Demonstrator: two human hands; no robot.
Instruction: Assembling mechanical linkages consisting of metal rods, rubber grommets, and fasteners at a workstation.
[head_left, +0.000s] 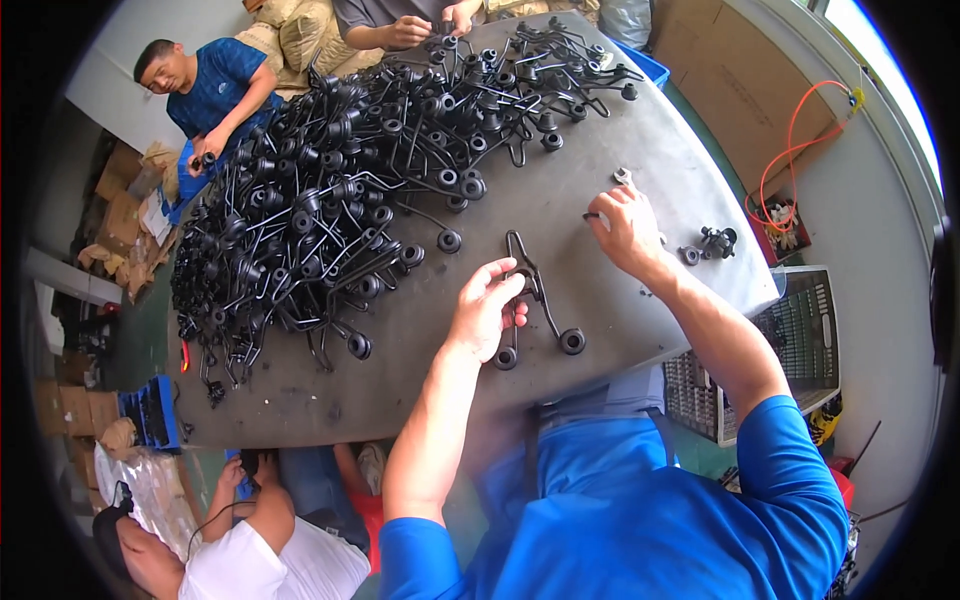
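Right of the heap, your left hand holds one wire part, your right hand a dark piece — hard to identify; the heap seems unworked.

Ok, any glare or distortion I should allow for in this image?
Head view: the window at upper right is washed out white; the table edges bow and the corners go black; the piled black parts blend together; the left hand and its bent rod read clearly; the right hand's dark piece is too small to identify.
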